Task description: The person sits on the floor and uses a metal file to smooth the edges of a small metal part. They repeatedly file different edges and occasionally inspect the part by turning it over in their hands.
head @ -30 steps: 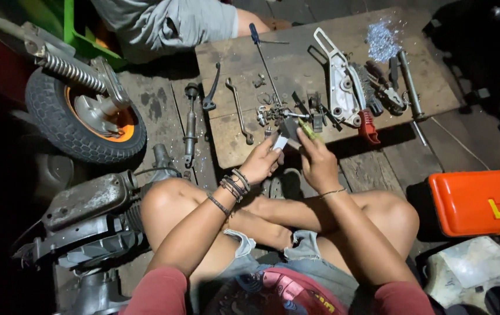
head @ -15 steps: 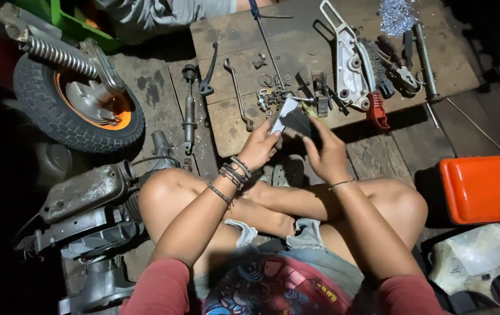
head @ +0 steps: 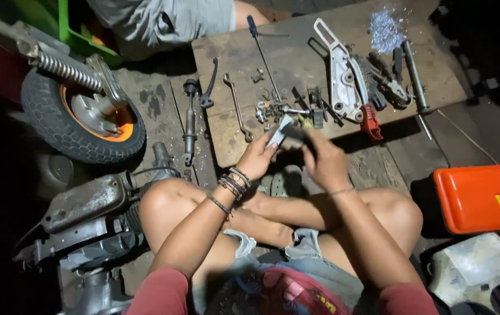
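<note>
With our left hand (head: 260,156) pinching a small grey part (head: 278,132) and our right hand (head: 324,162) closed around its dark end above the board (head: 226,131), a slip could drop it among the loose hardware (head: 270,108).

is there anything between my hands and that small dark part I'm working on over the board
Nothing visible. The left hand and right hand both already close on the small dark part, with a pale strip pinched in the left hand's grip. The loose bolts and brackets lie beyond, on the wooden board.
</note>
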